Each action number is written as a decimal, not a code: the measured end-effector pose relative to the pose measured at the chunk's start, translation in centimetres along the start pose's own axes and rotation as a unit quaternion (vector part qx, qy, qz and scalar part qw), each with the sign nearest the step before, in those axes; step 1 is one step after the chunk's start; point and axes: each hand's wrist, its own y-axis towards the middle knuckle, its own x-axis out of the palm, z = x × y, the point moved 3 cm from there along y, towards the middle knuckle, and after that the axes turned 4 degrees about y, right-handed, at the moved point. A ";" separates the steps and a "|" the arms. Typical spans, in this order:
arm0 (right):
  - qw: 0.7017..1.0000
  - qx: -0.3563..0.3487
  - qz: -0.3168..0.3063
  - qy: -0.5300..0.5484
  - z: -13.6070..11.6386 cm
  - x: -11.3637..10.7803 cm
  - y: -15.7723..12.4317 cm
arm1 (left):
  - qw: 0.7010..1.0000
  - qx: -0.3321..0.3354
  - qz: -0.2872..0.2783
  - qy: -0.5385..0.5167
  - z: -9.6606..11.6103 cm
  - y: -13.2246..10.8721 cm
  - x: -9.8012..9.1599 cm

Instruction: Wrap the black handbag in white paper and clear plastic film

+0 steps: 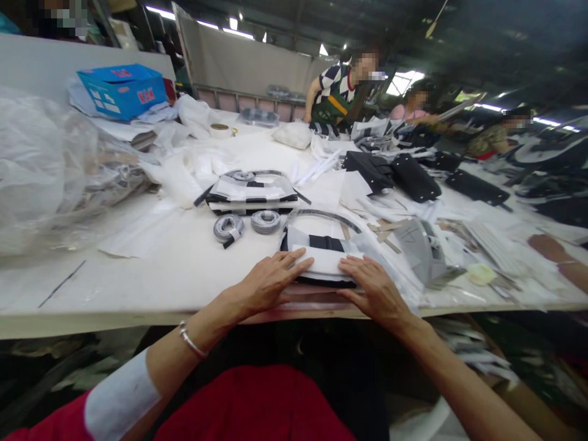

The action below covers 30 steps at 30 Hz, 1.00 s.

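While three people point(337, 92) are along its far side, a long white table point(184, 285) fills most of what I see. On its left sprawls a big clear plastic bag point(41, 159); grey and brown pieces show through, too jumbled to count. Behind it sits one blue box point(122, 92), its contents hidden from me. Over to the right I count at least three black pieces point(416, 177) near one another. Two handbags partly wrapped in white lie closer in: the far handbag point(252, 199), banded black and white, and the near handbag point(324, 260), at the table's front edge with its handle arching behind. On that near one the person's left hand point(275, 275) and right hand point(379, 288) lie open, fingers stretched over the white wrapping, one at each side. Another person's hand point(549, 248) shows at the right edge. Of three grey coils point(265, 222), two lie on the table between the handbags and one rests atop the far one. Farther back stands a single tape roll point(221, 130).
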 end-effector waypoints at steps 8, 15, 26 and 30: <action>0.999 -0.013 0.021 0.040 -5.1 3.9 2.6 | 0.999 -0.029 0.024 -0.029 -1.1 -0.1 1.1; 0.999 -0.004 0.013 0.034 -4.9 4.8 2.2 | 0.999 -0.040 0.013 -0.008 -0.9 -0.1 0.9; 0.999 0.031 0.020 0.022 -5.5 5.1 3.0 | 0.995 -0.074 0.060 0.010 -0.3 -0.3 1.7; 0.997 0.047 0.049 0.024 -5.8 5.8 2.5 | 0.992 -0.030 0.081 0.090 0.3 0.2 0.2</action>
